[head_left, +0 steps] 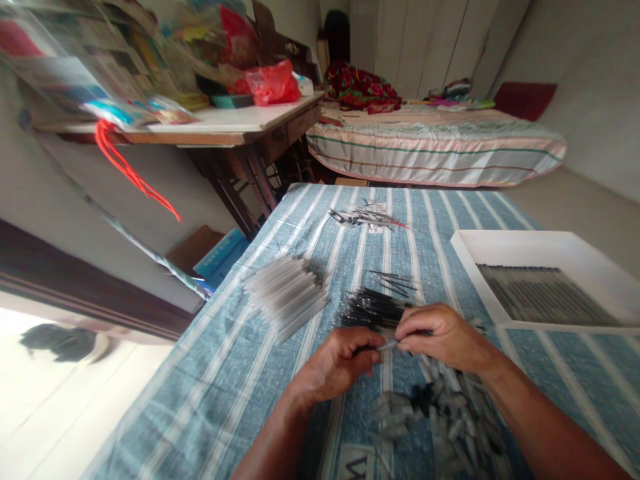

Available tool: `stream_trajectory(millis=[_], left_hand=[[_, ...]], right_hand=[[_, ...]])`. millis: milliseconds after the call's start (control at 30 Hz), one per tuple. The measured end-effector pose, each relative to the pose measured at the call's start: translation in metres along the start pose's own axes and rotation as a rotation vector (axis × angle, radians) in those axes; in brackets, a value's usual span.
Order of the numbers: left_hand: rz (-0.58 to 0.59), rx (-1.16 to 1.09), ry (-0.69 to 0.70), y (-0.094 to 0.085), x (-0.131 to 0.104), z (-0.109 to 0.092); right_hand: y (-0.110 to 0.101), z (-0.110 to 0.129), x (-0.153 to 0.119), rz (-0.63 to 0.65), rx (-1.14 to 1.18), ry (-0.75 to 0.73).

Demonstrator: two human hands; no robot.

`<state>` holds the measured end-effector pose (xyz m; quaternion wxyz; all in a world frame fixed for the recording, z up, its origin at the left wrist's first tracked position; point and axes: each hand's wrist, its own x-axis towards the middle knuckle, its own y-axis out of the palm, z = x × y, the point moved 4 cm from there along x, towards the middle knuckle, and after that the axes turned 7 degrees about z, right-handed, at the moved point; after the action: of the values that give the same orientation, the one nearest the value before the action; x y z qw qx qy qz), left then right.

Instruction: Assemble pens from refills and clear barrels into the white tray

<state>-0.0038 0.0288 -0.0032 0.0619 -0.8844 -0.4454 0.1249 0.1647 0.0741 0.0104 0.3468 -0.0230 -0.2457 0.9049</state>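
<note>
My left hand [345, 360] and my right hand [440, 333] meet over the striped cloth, fingers pinched. Between their fingertips is a small pale translucent piece [387, 345], held at both ends. Just behind the hands lies a pile of thin black rods [373, 307], with a few loose black rods [393, 281] beyond it. To the left is a stack of whitish translucent tubes [287, 293]. Under and in front of my right hand spreads a blurred heap of small clear and black pieces [455, 417].
A white tray [590, 243] on the right holds a row of thin dark-tipped pens [545, 293]. Scattered thin pieces [367, 217] lie at the cloth's far end. Behind stand a side table [240, 123] with bags and a bed [435, 147].
</note>
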Motion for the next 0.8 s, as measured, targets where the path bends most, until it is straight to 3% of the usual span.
stream_trajectory(millis=[200, 367, 667, 800], left_hand=[[0.007, 0.051, -0.012, -0.0019, -0.0005, 0.0026], [-0.003, 0.118, -0.020, -0.0019, 0.0003, 0.0021], [0.049, -0.048, -0.068, -0.0007, -0.0016, -0.0016], [0.047, -0.037, -0.067, -0.0013, -0.0018, -0.0009]], right_hand=[[-0.0001, -0.0040, 0.0002, -0.039, -0.068, 0.132], [0.0013, -0.0042, 0.0013, 0.003, -0.156, 0.062], [0.0045, -0.0018, 0.0008, -0.023, -0.131, -0.040], [0.0059, -0.0058, 0.0007, -0.014, -0.104, 0.026]])
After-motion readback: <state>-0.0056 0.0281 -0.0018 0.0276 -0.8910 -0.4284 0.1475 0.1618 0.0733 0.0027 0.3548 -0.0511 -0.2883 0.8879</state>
